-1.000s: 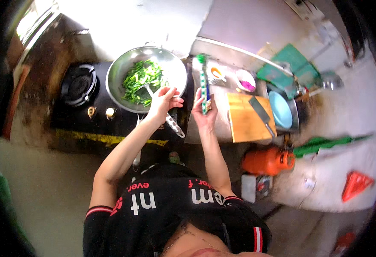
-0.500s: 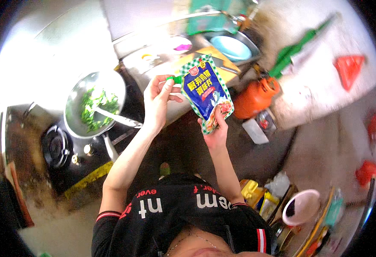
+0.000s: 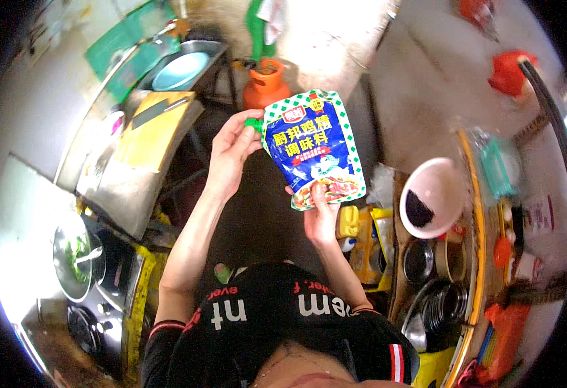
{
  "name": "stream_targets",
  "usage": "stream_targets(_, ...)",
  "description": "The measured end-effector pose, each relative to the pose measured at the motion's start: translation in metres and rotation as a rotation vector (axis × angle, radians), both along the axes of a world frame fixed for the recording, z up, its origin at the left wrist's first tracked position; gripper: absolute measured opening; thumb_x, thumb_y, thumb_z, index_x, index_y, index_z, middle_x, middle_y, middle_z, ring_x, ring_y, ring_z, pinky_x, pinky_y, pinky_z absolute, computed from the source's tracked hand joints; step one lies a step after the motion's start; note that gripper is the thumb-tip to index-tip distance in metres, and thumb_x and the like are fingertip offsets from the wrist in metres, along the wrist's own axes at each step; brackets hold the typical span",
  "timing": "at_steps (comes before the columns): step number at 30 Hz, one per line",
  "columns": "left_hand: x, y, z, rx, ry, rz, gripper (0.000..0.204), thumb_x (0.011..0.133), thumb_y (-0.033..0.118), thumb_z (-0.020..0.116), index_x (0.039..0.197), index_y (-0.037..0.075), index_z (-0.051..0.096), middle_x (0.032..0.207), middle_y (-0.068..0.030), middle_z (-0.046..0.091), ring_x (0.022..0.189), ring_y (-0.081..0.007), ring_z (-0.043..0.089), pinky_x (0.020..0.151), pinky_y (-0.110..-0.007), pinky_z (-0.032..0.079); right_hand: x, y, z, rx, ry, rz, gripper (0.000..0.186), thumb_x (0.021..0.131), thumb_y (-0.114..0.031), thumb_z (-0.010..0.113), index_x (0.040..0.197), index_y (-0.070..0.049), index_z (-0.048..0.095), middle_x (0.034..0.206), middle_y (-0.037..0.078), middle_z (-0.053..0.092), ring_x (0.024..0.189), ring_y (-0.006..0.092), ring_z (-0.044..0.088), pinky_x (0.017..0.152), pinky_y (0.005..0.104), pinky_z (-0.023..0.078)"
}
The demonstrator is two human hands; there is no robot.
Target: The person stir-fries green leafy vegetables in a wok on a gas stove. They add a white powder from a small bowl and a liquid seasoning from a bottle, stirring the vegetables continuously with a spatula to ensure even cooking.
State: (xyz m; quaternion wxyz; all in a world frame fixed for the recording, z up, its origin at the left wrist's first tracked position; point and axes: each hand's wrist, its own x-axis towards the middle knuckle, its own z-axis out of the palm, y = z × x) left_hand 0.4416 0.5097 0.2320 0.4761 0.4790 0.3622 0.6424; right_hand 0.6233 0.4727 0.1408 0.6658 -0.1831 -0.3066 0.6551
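Pouch (image 3: 312, 145), green-checked blue plastic: likely light, limp. Right grip (image 3: 322, 218) clamps bottom edge, left grip (image 3: 229, 154) pinches round green cap (image 3: 254, 123); both seem sound holds.

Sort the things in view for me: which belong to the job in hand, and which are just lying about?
In hand:
- blue pouch, held low by the right hand
- its green cap, at the left hand's fingertips

Lying about:
- cleaver on a wooden board
- light-blue basin
- orange gas cylinder
- pale pink bowl
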Motion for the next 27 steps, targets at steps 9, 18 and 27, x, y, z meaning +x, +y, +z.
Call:
stream_targets(9, 0.146, 0.036, -0.003, 0.068, 0.022, -0.304, 0.035, 0.089, 0.001, 0.059, 0.122, 0.006, 0.05, 0.11, -0.0026, 0.057, 0.094, -0.0092, 0.055, 0.087, -0.025, 0.044, 0.135, 0.011, -0.075, 0.066, -1.108, -0.299, 0.04, 0.081, -0.006, 0.071, 0.119, -0.003, 0.057, 0.113, 0.013, 0.065, 0.105, 0.0185, 0.061, 0.092, 0.0328, 0.048)
stream_targets(18, 0.174, 0.052, -0.033, -0.035, 0.138, -0.855, 0.046, 0.088, -0.001, 0.057, 0.132, -0.001, 0.044, 0.123, -0.0098, 0.056, 0.113, -0.0163, 0.055, 0.098, -0.031, 0.044, 0.175, 0.062, 0.074, 0.154, -0.5, 0.049, 0.026, 0.089, -0.014, 0.066, 0.112, -0.003, 0.061, 0.103, 0.007, 0.068, 0.097, 0.0132, 0.063, 0.085, 0.0288, 0.05)
stream_targets(27, 0.185, 0.077, -0.044, -0.235, 0.078, -1.138, 0.068, 0.084, 0.001, 0.062, 0.144, 0.004, 0.029, 0.128, -0.0133, 0.055, 0.113, -0.0182, 0.056, 0.1, -0.033, 0.042, 0.164, 0.045, 0.053, -0.025, -0.517, -0.209, 0.027, 0.087, -0.003, 0.067, 0.112, -0.003, 0.058, 0.096, 0.006, 0.067, 0.088, 0.0114, 0.063, 0.08, 0.0255, 0.051)
